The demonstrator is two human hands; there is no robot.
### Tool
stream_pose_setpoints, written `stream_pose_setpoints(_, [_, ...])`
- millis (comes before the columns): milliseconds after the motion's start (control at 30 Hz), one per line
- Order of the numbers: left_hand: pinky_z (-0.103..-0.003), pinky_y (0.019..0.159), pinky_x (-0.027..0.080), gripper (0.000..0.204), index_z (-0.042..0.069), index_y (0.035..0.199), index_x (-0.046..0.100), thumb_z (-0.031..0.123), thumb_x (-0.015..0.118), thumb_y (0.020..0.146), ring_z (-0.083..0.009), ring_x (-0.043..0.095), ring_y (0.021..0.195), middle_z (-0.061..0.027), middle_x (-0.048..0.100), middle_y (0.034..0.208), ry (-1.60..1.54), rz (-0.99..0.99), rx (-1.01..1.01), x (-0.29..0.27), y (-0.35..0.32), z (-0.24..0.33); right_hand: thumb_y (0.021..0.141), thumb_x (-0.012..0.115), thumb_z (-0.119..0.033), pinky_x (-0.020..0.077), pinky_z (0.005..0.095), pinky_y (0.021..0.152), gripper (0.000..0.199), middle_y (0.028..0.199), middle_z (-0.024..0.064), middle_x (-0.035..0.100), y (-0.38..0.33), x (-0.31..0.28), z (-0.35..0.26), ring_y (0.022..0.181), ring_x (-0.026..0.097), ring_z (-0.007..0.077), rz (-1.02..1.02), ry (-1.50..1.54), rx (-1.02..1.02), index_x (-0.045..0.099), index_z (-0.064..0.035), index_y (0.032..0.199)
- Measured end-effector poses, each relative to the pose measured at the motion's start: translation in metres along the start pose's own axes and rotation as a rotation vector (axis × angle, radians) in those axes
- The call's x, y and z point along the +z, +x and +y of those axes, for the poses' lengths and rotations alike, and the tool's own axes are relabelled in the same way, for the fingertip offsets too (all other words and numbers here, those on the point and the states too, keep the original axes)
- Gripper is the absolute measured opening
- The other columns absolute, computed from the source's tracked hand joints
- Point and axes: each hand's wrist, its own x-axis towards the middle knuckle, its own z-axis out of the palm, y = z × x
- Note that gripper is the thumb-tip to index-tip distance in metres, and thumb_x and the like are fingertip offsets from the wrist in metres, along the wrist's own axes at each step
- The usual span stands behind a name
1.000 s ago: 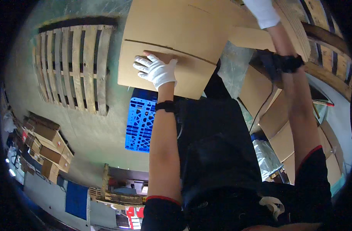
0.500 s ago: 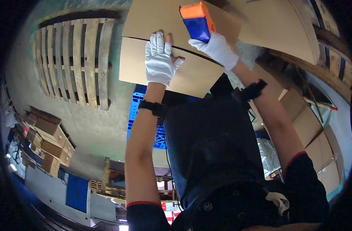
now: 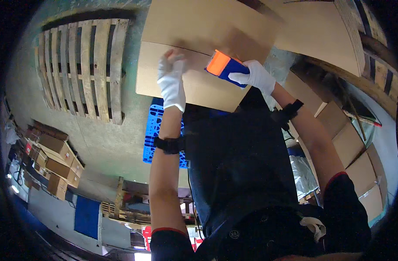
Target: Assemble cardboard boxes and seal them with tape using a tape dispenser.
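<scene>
A cardboard box [image 3: 164, 76] lies before me, its top flaps folded in so that a seam runs across it. My right hand [image 3: 259, 78], in a white glove, is wrapped round an orange-and-blue tape dispenser [image 3: 227, 67], held just over the right part of the box. The dispenser's orange end points left. My left hand [image 3: 172, 80], gloved in white with a bare fingertip showing, is raised over the box's left part near the seam. Its fingers look bent but are smeared by motion, so whether they hold anything is unclear.
Flat cardboard sheets [image 3: 320, 30] are stacked at the upper right. A wooden pallet [image 3: 83, 71] is on the floor to the left, and a blue plastic pallet [image 3: 152, 130] shows beneath the box. Small open cartons [image 3: 57, 158] stand farther left; more cardboard [image 3: 351, 143] lines the right.
My left hand has lifted from lying flat on the box and its fingers have bent. My right hand has brought the tape dispenser down toward me and turned it leftward.
</scene>
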Motion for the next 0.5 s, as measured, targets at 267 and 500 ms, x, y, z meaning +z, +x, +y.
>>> stream_pose_setpoints(267, [-0.038, 0.089, 0.048, 0.023, -0.001, 0.109, 0.058, 0.001, 0.053, 0.087, -0.0252, 0.060, 0.100, -0.0137, 0.062, 0.109, -0.105, -0.765, 0.035, 0.009, 0.019, -0.026, 0.076, 0.070, -0.051, 0.0446, 0.0270, 0.053, 0.048, 0.059, 0.0017, 0.059, 0.001, 0.008, -0.017, 0.054, 0.057, 0.0094, -0.016, 0.010, 0.005, 0.067, -0.0028, 0.079])
stream_pose_setpoints(500, [-0.032, 0.078, 0.049, 0.024, 0.005, 0.102, 0.067, 0.015, 0.059, 0.082, -0.0188, 0.064, 0.088, -0.0090, 0.068, 0.099, 0.613, 0.035, 0.175, -0.102, 0.108, 0.053, 0.074, 0.063, -0.060, 0.0469, 0.0321, 0.053, 0.055, 0.059, 0.0094, 0.061, 0.039, 0.022, -0.081, 0.054, 0.062, 0.0195, -0.026, -0.382, -0.176, 0.067, -0.0045, 0.073])
